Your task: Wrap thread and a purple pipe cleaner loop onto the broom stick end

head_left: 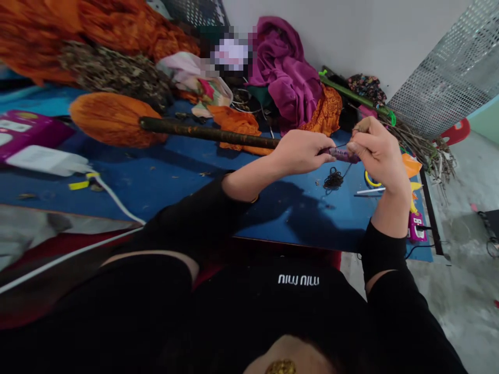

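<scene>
A long dark stick (210,133) lies across the view, with an orange fabric-covered bulb (113,119) on its left end. My left hand (298,150) is closed around the stick near its right end. Beyond my fingers, that end shows a purple patterned wrapping (340,154). My right hand (372,148) pinches a thin dark cord at the wrapped end. The cord runs down to a small tangled dark bundle (333,178) on the blue table (218,192). My right fingertips partly cover the tip of the stick.
Orange cloth (117,23), dried plant matter (117,72) and purple cloth (290,78) are heaped along the back. A purple power strip (29,135) sits at left, another (416,227) at right. Yellow-handled scissors (372,179) and twigs (432,145) lie beyond my right hand.
</scene>
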{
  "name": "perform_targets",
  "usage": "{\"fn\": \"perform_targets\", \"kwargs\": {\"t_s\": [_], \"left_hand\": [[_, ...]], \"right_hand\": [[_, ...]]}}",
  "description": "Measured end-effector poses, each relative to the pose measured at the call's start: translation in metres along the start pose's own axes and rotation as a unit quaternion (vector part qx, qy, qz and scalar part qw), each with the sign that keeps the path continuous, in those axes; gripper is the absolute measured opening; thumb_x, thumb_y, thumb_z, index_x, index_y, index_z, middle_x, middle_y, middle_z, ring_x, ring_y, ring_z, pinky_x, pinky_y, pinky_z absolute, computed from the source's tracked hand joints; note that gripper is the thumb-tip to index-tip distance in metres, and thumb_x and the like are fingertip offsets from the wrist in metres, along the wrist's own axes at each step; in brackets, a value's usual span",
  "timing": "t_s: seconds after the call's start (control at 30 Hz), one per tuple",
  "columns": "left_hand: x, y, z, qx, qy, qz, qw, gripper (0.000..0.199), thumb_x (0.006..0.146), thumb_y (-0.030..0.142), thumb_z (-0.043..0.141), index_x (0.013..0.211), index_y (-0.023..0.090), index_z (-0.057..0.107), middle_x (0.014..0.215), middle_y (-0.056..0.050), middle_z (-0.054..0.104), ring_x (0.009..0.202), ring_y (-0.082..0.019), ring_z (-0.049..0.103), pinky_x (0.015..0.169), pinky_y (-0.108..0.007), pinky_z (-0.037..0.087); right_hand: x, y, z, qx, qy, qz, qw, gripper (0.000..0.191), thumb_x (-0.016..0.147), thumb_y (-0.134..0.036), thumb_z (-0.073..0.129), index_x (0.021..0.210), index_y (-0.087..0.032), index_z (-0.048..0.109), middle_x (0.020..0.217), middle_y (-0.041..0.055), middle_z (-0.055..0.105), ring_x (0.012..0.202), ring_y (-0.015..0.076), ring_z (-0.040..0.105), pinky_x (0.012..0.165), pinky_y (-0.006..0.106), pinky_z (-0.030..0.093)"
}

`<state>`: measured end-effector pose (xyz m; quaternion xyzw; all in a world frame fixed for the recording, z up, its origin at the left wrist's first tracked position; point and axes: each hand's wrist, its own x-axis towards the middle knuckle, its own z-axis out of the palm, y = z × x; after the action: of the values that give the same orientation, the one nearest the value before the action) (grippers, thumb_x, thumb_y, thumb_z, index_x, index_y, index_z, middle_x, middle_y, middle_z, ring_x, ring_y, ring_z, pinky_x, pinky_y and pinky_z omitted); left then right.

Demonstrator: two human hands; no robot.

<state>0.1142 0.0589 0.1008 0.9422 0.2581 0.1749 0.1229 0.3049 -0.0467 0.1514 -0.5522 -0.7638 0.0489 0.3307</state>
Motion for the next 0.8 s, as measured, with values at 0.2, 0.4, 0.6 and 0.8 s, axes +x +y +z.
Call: {"fn": "perform_targets", "kwargs": {"t_s": [0.2,0.4,0.6,0.8], "left_hand": [[0.018,0.000,-0.015,0.070,-0.008,-0.032,0.997,0.034,0.105,0.039,0.049,0.122,0.019,0.070,0.115,-0.010,0.080,0.103,-0.028,0.075,0.072,-0.033,0.038],[0.023,-0.004,-0.015,0.077,0.013,-0.038,0.996,0.034,0.104,0.033,0.046,0.122,0.018,0.071,0.113,-0.011,0.080,0.100,-0.030,0.076,0.067,-0.034,0.036],[0.020,-0.006,-0.018,0.064,0.053,-0.024,0.996,0.043,0.106,0.040,0.042,0.135,0.021,0.068,0.120,-0.010,0.080,0.098,-0.029,0.074,0.066,-0.036,0.039],[0.018,-0.005,-0.023,0.039,0.049,-0.055,0.997,0.042,0.105,0.044,0.045,0.129,0.022,0.072,0.113,-0.008,0.081,0.095,-0.028,0.072,0.071,-0.037,0.042]], "right_hand": [[-0.011,-0.024,-0.018,0.042,0.000,0.006,0.999,0.043,0.102,-0.043,0.059,0.064,-0.022,0.064,0.096,0.0060,0.065,0.098,0.0207,0.064,0.094,0.039,0.053],[0.008,-0.006,0.031,0.334,0.045,0.068,0.939,0.062,0.087,-0.082,0.062,0.060,-0.026,0.062,0.076,0.0051,0.058,0.085,0.0225,0.063,0.076,0.040,0.058],[0.011,-0.024,0.060,0.293,0.191,0.189,0.917,0.062,0.090,-0.080,0.058,0.063,-0.026,0.049,0.066,0.0000,0.040,0.062,0.0148,0.042,0.055,0.030,0.041],[0.002,-0.055,0.078,0.185,0.204,0.138,0.951,0.055,0.102,-0.064,0.048,0.063,-0.025,0.049,0.066,0.0007,0.045,0.066,0.0155,0.045,0.073,0.035,0.047]]}}
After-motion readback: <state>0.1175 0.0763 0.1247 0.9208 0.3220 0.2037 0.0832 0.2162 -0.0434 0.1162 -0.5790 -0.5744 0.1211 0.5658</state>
